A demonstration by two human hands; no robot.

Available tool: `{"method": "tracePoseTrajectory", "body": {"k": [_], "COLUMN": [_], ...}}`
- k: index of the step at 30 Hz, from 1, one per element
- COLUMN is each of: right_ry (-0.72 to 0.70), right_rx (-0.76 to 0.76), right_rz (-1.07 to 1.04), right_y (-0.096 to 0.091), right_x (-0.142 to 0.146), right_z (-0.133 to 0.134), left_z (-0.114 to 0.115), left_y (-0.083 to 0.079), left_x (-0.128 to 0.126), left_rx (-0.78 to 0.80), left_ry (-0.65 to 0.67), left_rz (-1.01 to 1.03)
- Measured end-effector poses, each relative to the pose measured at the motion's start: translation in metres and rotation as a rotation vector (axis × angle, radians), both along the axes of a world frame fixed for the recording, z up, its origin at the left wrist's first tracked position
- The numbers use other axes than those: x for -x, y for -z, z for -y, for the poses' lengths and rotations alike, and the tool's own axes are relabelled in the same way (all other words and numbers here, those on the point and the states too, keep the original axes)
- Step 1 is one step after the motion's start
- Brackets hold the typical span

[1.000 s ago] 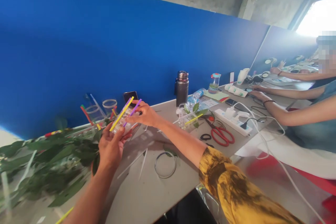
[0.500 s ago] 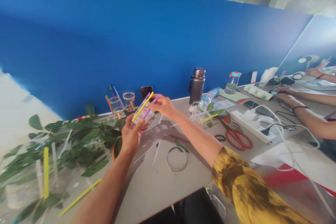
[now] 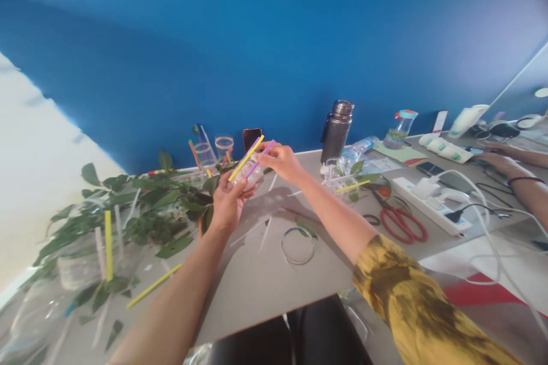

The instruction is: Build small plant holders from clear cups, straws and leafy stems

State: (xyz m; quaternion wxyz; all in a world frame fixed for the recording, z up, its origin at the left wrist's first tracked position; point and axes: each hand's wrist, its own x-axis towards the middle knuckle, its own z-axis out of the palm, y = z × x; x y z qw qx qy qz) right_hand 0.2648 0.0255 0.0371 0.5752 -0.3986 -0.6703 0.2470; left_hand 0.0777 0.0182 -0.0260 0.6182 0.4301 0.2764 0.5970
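Note:
My left hand [image 3: 229, 207] is raised over the grey table [image 3: 257, 285] and wraps a small clear plastic cup [image 3: 252, 173]. A yellow straw [image 3: 245, 158] and a purple straw [image 3: 260, 157] stick out of that cup at a slant. My right hand [image 3: 284, 161] reaches in from the right and pinches the upper end of the purple straw. Leafy green branches [image 3: 145, 214] lie on the table just left of my left hand.
Clear cups with straws [image 3: 204, 154] and a phone [image 3: 251, 138] stand against the blue wall. A metal ring [image 3: 298, 245], loose straws [image 3: 153, 286], red scissors [image 3: 400, 219], a power strip [image 3: 430, 205] and a dark flask [image 3: 337, 130] are on the table. Another person's arm [image 3: 520, 182] rests at right.
The view has swung left and down, so more of the leaves and straws at left show. Both hands keep the cup and straws between them in much the same pose.

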Motion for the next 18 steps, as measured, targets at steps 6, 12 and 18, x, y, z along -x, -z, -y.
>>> {"method": "tracePoseTrajectory", "body": {"k": [6,12,18], "right_ry": [0.138,-0.199,-0.212], "right_rx": [0.229,0.491,0.373], "right_rz": [-0.153,0.528,0.830], "right_y": [-0.008,0.022,0.061], "right_x": [-0.037,-0.029,0.019], "right_z": [-0.007,0.023,0.047], "left_z": [-0.001,-0.004,-0.001], "left_y": [-0.002,0.003,0.003], "left_x": [0.004,0.004,0.003], "left_rx": [0.058,0.097,0.092], "left_ry": [0.091,0.192,0.176], "left_rz": [0.079,0.097,0.109]}}
